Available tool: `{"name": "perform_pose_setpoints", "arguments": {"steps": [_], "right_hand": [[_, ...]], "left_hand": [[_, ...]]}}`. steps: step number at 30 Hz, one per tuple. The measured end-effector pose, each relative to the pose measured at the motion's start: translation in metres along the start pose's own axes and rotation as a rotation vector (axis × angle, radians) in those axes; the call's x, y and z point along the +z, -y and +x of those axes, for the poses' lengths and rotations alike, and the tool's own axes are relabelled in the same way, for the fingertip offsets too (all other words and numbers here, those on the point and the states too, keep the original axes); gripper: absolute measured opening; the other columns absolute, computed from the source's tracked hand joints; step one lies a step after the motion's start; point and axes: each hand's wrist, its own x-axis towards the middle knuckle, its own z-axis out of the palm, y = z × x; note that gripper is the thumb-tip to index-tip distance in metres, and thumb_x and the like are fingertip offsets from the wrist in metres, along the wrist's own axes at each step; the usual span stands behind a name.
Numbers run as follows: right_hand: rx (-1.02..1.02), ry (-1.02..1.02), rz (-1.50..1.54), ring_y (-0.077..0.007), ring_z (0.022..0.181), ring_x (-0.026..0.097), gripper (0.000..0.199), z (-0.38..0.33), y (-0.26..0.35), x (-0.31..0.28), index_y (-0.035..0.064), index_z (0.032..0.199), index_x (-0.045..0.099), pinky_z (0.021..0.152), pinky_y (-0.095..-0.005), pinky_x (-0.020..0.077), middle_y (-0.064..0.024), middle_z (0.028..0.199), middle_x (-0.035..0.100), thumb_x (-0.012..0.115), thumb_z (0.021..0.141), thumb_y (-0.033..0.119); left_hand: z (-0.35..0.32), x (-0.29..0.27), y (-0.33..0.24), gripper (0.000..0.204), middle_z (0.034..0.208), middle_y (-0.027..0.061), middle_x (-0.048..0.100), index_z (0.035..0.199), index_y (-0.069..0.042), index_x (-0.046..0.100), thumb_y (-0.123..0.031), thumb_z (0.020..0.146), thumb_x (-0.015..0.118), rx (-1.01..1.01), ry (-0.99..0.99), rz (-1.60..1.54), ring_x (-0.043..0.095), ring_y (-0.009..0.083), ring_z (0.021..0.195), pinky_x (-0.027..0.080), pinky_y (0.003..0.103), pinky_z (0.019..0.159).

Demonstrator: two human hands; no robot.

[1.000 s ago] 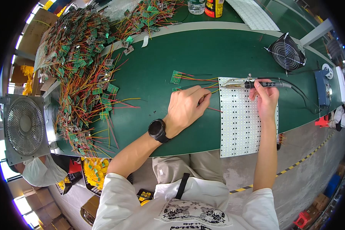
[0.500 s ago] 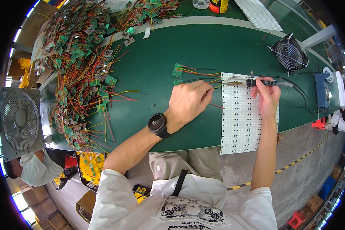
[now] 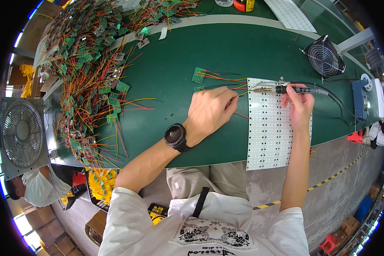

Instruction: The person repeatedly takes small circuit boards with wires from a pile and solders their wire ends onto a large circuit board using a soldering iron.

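Head view: the right hand grasps a soldering iron by its black handle, thumb and fingers wrapped near the front, with the metal tip pointing left over the upper left corner of a white LED panel. That panel lies on the green tabletop, its lower end reaching past the front edge. Beside its left edge, the left hand has its fingers curled and drawn together near the thin wires; I cannot tell whether it pinches one. These wires run toward the panel from two small green circuit boards, the lower one just behind the left hand. Farther left spreads a large heap of wired boards; a black fan stands at upper right, near a blue box-shaped unit.
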Motion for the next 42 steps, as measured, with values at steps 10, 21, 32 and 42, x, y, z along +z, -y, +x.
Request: {"name": "perform_pose_setpoints", "arguments": {"steps": [10,21,32,42], "right_hand": [[-0.005,-0.004,-0.012,-0.0139,0.055,0.059,0.016,-0.001,0.001,0.001,-0.0043,0.1,0.062,0.049,-0.0249,0.0432,-0.01,0.073,0.064,0.065,0.089,0.007],[0.015,-0.051,0.064,-0.0137,0.054,0.058,0.015,0.001,0.0,0.0,-0.003,0.1,0.062,0.048,-0.0245,0.0415,-0.0097,0.072,0.064,0.065,0.09,0.007],[0.045,-0.074,0.07,-0.014,0.054,0.057,0.018,-0.001,0.002,-0.001,-0.0026,0.101,0.062,0.049,-0.0252,0.04,-0.0096,0.069,0.064,0.066,0.09,0.01],[0.033,-0.071,0.084,-0.0136,0.053,0.056,0.018,0.001,0.002,0.001,-0.0025,0.101,0.063,0.049,-0.0257,0.0391,-0.0094,0.068,0.064,0.067,0.089,0.01]], "left_hand": [[-0.001,0.0,0.0,0.004,0.067,0.0046,0.062,0.081,-0.005,0.069,-0.005,0.077,0.07,-0.022,0.02,0.003,0.06,0.0219,0.052,0.045,0.032,0.047],[0.001,-0.002,0.0,0.007,0.07,0.005,0.063,0.088,-0.005,0.066,-0.011,0.084,0.068,0.005,0.022,-0.028,0.062,0.0241,0.055,0.047,0.033,0.049],[0.01,-0.039,0.0,0.031,0.093,0.0061,0.054,0.093,-0.007,0.056,-0.034,0.086,0.068,0.284,0.451,0.023,0.062,0.026,0.069,0.047,0.038,0.055],[0.012,-0.036,0.004,0.014,0.106,0.0053,0.057,0.085,-0.006,0.064,-0.016,0.08,0.073,0.25,0.334,-0.117,0.062,0.0242,0.082,0.051,0.037,0.067]]}}
